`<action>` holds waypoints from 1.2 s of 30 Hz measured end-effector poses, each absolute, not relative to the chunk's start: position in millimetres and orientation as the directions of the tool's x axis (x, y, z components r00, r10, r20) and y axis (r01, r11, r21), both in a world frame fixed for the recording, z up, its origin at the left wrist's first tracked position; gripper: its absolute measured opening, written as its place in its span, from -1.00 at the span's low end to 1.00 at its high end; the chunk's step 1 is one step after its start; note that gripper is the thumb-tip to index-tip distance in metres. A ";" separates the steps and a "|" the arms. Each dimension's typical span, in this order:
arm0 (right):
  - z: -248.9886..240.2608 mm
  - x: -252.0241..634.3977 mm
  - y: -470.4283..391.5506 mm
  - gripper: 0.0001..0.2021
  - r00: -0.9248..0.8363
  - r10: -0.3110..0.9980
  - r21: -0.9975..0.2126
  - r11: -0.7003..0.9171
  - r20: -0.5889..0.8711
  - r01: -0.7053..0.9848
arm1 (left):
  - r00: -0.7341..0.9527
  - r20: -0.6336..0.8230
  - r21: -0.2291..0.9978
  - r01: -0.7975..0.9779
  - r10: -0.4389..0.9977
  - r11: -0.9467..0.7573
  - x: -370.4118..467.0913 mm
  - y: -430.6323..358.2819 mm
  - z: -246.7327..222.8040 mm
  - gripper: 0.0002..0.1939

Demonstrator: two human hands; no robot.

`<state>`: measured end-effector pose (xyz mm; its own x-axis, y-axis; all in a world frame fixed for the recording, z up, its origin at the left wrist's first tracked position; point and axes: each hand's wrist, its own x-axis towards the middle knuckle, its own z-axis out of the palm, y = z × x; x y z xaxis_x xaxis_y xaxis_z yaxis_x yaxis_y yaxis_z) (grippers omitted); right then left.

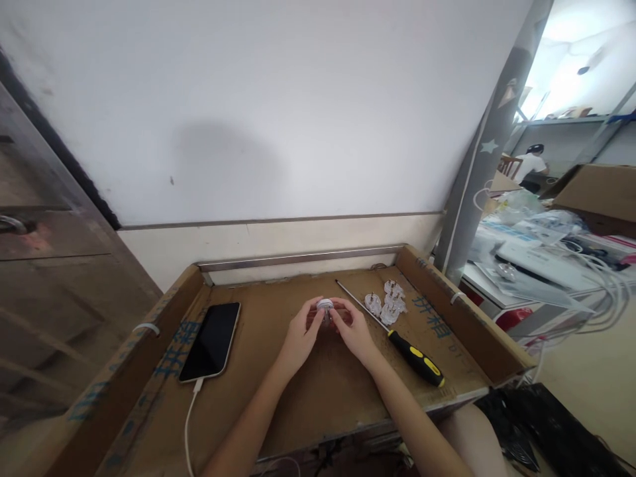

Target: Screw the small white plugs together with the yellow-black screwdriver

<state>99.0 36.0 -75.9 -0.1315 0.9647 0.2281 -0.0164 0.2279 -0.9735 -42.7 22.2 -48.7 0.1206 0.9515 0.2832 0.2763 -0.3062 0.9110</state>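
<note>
Above the middle of the cardboard work surface, my left hand (304, 331) and my right hand (350, 328) meet around a small round white plastic piece (325, 303). Fingers and thumbs of both hands close on it from either side, hiding much of it. Metal shows faintly between the thumbs, too small to make out. To the right of my hands lie several clear plastic plug parts (392, 308) with metal pins. A screwdriver (415, 358) with a black and yellow handle rests beside them, its shaft pointing away to the left.
A smartphone (211, 342) with a white charging cable (187, 424) lies at the left. Raised cardboard sides (462, 318) border the surface, and a white wall stands behind. On the right, a cluttered table holds bags, cables and a cardboard box (601, 195); a person (530, 164) sits far back.
</note>
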 end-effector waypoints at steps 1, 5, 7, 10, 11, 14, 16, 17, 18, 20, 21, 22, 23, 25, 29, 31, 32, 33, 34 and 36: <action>-75.0 98.8 35.4 -0.70 -0.131 0.964 -0.972 0.233 0.233 -0.014 | 0.114 0.286 0.906 0.293 0.952 -0.307 -42.9 22.5 -48.7 -0.65; -75.0 97.0 34.0 -0.71 -0.131 0.961 -0.970 0.244 0.242 -0.004 | 0.101 0.307 0.879 0.352 0.946 -0.322 -43.7 23.1 -48.6 -0.66; -75.9 96.5 33.9 -0.72 -0.125 0.962 -0.970 0.245 0.243 0.000 | 0.102 0.304 0.877 0.358 0.947 -0.320 -43.5 22.7 -48.4 -0.65; -76.2 96.9 33.4 -0.72 -0.107 0.963 -0.969 0.248 0.245 0.010 | 0.096 0.282 0.886 0.356 0.954 -0.298 -43.1 22.5 -48.4 -0.65; -75.9 97.1 33.0 -0.72 -0.103 0.963 -0.968 0.250 0.248 0.016 | 0.098 0.279 0.885 0.361 0.955 -0.295 -43.1 22.7 -48.4 -0.66; -74.8 97.1 31.3 -0.72 -0.105 0.961 -0.964 0.262 0.257 0.041 | 0.108 0.286 0.869 0.390 0.952 -0.305 -43.9 23.1 -48.8 -0.70; -74.1 96.7 30.5 -0.72 -0.103 0.959 -0.961 0.271 0.265 0.058 | 0.111 0.289 0.865 0.396 0.951 -0.309 -44.1 23.0 -49.1 -0.71; -73.8 96.5 30.5 -0.72 -0.100 0.958 -0.959 0.277 0.270 0.065 | 0.112 0.287 0.868 0.389 0.951 -0.308 -43.9 22.8 -49.1 -0.70; -73.5 96.5 30.7 -0.72 -0.094 0.957 -0.956 0.283 0.276 0.072 | 0.111 0.283 0.875 0.376 0.953 -0.304 -43.6 22.6 -49.1 -0.69; -72.5 96.6 31.4 -0.72 -0.080 0.953 -0.950 0.299 0.292 0.092 | 0.113 0.276 0.887 0.352 0.955 -0.298 -42.7 22.4 -49.1 -0.66; -71.9 96.7 31.7 -0.72 -0.072 0.951 -0.946 0.307 0.301 0.103 | 0.116 0.274 0.890 0.347 0.955 -0.297 -42.3 22.4 -49.1 -0.66; -71.3 96.9 31.9 -0.73 -0.065 0.948 -0.942 0.316 0.310 0.115 | 0.119 0.275 0.889 0.346 0.954 -0.300 -42.1 22.5 -49.1 -0.66; -70.7 97.0 31.9 -0.73 -0.060 0.946 -0.938 0.324 0.318 0.126 | 0.123 0.281 0.885 0.350 0.952 -0.306 -42.2 22.6 -49.2 -0.66; -69.7 96.9 31.2 -0.73 -0.056 0.942 -0.931 0.336 0.331 0.143 | 0.133 0.292 0.874 0.365 0.947 -0.320 -42.8 23.0 -49.8 -0.68; -69.1 96.2 29.1 -0.73 -0.063 0.937 -0.923 0.351 0.345 0.159 | 0.144 0.307 0.856 0.391 0.941 -0.339 -44.7 23.6 -53.0 -0.67; -69.2 96.2 28.9 -0.73 -0.063 0.937 -0.924 0.348 0.342 0.160 | 0.136 0.313 0.848 0.406 0.940 -0.342 -44.9 24.1 -55.2 -0.66; -69.3 96.4 29.1 -0.73 -0.058 0.939 -0.925 0.345 0.340 0.159 | 0.129 0.315 0.846 0.412 0.940 -0.340 -44.7 24.5 -56.2 -0.65; -69.5 96.8 29.6 -0.73 -0.049 0.941 -0.928 0.339 0.336 0.156 | 0.121 0.314 0.847 0.413 0.942 -0.335 -44.3 24.8 -56.9 -0.64; -69.7 97.3 30.2 -0.72 -0.036 0.943 -0.931 0.333 0.332 0.150 | 0.117 0.309 0.851 0.409 0.944 -0.329 -43.9 25.0 -57.4 -0.63; -70.3 98.3 31.8 -0.71 -0.006 0.947 -0.939 0.318 0.320 0.132 | 0.138 0.296 0.863 0.386 0.945 -0.327 -42.9 25.1 -57.5 -0.59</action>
<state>98.3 31.8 -70.3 -0.0065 0.9474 0.3201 0.1321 0.3181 -0.9388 -42.9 25.1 -57.5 0.1378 0.9451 0.2963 0.3860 -0.3268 0.8627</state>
